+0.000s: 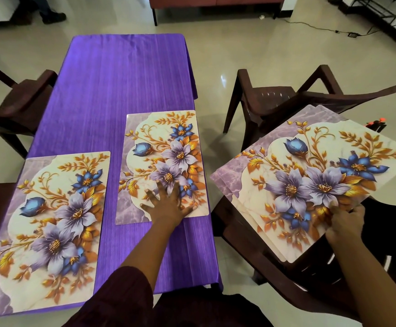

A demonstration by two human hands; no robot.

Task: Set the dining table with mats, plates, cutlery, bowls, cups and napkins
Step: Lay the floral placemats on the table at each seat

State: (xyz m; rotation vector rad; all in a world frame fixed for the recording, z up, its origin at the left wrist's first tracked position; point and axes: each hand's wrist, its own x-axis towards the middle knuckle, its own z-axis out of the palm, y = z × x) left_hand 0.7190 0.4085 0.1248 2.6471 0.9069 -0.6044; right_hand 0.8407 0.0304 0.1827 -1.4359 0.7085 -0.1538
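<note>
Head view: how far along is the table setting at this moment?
Early stage. Done: one floral mat lies flat on the purple tablecloth. In hand: the left hand presses flat on a second mat, while the right hand holds a stack of mats off the table's right side, above a chair. Left: more mats; no plates, cutlery, bowls, cups or napkins are visible.

Pretty even indoor light, fairly bright, nothing blown out. The glossy floor picks up a white glare spot at upper right of centre, and the cloth has a soft sheen. Shadows are weak. Strong wide-angle bending toward the edges, and the corners go soft. The centre is sharp.
</note>
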